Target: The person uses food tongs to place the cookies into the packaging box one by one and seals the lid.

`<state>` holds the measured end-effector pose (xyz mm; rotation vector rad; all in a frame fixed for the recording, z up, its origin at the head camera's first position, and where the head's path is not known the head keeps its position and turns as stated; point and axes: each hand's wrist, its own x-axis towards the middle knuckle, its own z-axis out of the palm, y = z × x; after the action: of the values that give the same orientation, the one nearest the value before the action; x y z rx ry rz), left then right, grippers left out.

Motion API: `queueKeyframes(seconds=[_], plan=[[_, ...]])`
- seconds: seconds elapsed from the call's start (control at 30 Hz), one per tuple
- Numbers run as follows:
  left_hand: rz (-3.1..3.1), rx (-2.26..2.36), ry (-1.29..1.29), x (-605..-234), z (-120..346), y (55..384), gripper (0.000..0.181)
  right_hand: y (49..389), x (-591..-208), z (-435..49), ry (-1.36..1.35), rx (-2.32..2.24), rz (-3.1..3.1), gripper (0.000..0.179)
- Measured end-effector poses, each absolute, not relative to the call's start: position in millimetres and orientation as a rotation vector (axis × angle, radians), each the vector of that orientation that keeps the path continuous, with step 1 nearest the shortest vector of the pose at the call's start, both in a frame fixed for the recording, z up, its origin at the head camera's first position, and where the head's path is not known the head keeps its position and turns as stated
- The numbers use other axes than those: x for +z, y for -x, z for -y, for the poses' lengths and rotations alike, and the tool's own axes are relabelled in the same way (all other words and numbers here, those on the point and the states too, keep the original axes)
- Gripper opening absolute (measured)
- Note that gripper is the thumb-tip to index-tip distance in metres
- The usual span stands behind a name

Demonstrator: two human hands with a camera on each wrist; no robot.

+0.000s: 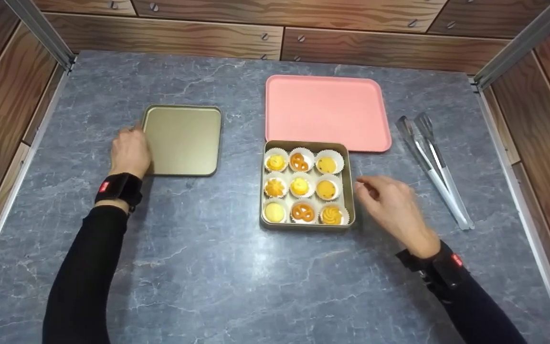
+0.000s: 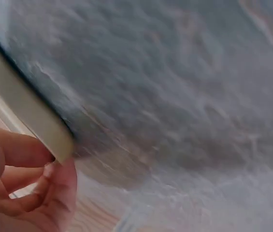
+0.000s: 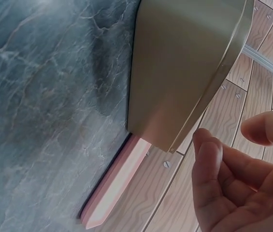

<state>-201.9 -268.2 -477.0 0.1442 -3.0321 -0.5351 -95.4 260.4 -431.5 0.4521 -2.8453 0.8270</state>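
My left hand (image 1: 131, 152) is at the left edge of a square gold tin lid (image 1: 182, 140), which lies with its raised rim upward. In the left wrist view, the thumb and fingers (image 2: 61, 191) pinch the lid's rim near a corner. A matching gold tin (image 1: 307, 226) holds several small pastries in white paper cups, some pretzel-shaped, others round or swirled. Just right of the tin is my right hand (image 1: 394, 205), its fingers loosely bent. The right wrist view shows a gap between thumb and fingers, apart from the tin's side wall (image 3: 179, 67).
Behind the tin, a pink tray (image 1: 325, 112) lies flat, its front edge beside the tin. Metal tongs (image 1: 439, 181) with pale handles lie to the right. Wood-patterned walls (image 1: 184, 36) border the grey marbled table (image 1: 198, 277) at the back and sides.
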Motion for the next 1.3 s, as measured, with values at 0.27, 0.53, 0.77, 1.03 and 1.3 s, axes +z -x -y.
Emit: queueKeyframes(seconds=[0.27,0.53,0.77,1.03,1.3], plan=[[3.076,-0.804,-0.317,-456.2,273.4,203.8,0.022,96.2,-424.4,-256.5,-0.475,0.816,2.835,0.019],[2.963,-1.212,-0.419,-446.9,272.8,195.7,0.061,92.9,-422.9,-257.1,-0.487,0.871,2.836,0.019],[2.483,-2.048,-0.540,-430.9,252.5,187.9,0.057,92.9,-421.1,-257.7,-0.510,0.878,2.827,0.019],[2.273,-2.130,-0.325,-408.7,196.7,174.7,0.041,101.2,-412.8,-249.0,-0.501,0.966,2.847,0.023],[2.338,-1.617,0.085,-400.3,142.5,156.4,0.027,123.4,-402.2,-230.5,-0.382,1.407,2.879,0.035]])
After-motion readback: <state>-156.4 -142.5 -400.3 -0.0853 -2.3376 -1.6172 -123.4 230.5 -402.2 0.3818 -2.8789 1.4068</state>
